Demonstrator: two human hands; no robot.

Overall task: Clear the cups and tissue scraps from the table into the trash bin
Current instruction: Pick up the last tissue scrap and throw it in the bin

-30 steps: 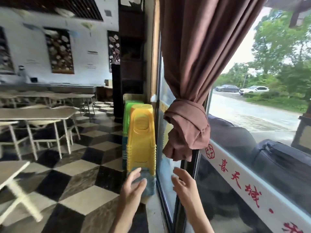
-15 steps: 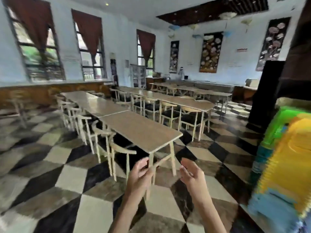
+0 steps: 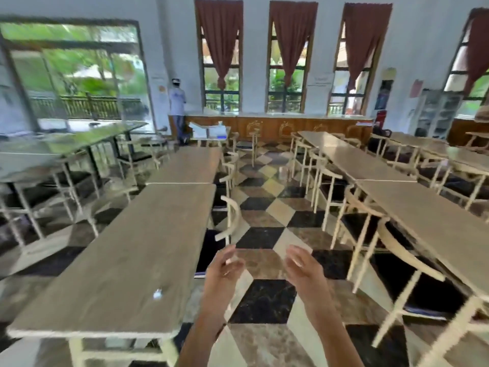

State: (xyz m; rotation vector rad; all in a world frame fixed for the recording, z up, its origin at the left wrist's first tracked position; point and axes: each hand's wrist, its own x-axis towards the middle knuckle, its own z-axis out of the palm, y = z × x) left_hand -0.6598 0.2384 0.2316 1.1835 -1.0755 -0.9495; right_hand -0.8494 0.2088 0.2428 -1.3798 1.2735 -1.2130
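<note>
Over the checkered floor [image 3: 264, 235], aisle between tables: both hands were raised side by side, apart, above the tiles.
Change from earlier frames: the view had swung round; the yellow and green stack and the knotted curtain by the window a second ago were gone from sight, and the row of tables seen half a second ago was replaced by a wall with three tall windows and red curtains [image 3: 293, 35].
Left hand [image 3: 226, 270]: fingers loosely spread and slightly curled, blurred, gripping nothing.
Right hand [image 3: 304, 268]: fingers [image 3: 295, 256] loosely spread, palm turned inward, gripping nothing.
Task item: one small white scrap [image 3: 157, 294] lay on the near table [image 3: 127, 260], toward its front edge; whether it was tissue could not be told.
Scrap relative to fingers: left of and nearer than the left hand, well apart from it, not touched.
Cups, trash bin: none could be made out.
Other tables: a second long table [image 3: 434, 221] stood right of the aisle, chairs [image 3: 397, 245] tucked beside it.
Far wall: a person [image 3: 177, 107] stood with back turned near a wooden counter [image 3: 277, 125].
Writing: posters hung on the far wall, too blurred to read.
</note>
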